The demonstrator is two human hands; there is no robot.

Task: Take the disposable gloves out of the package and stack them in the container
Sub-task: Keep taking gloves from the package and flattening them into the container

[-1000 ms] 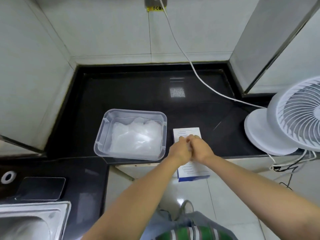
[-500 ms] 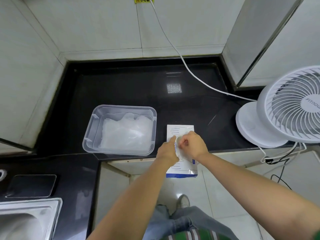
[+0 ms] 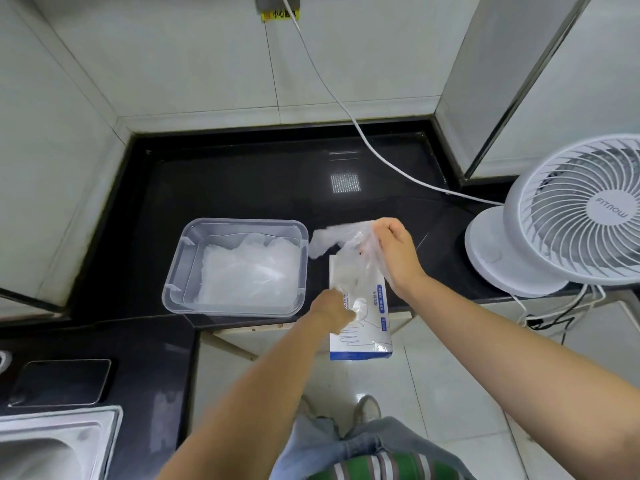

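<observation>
A clear plastic container (image 3: 180,271) sits on the black counter with a pile of thin clear gloves (image 3: 249,271) inside. To its right lies the white and blue glove package (image 3: 367,337), half over the counter's front edge. My left hand (image 3: 332,310) rests on the package's left side and holds it down near its opening. My right hand (image 3: 394,251) is lifted above the package's far end and pinches a clear glove (image 3: 332,239), which trails up out of the package and hangs toward the container.
A white desk fan (image 3: 568,216) stands at the right on the counter, its white cable (image 3: 346,109) running up the tiled wall to a socket. A dark phone (image 3: 62,382) and a steel sink (image 3: 48,441) lie at the lower left. Tiled walls enclose the counter's back and left.
My right hand has risen and moved back from the package's opening, drawing a clear glove out with it. My left hand stays on the package.
</observation>
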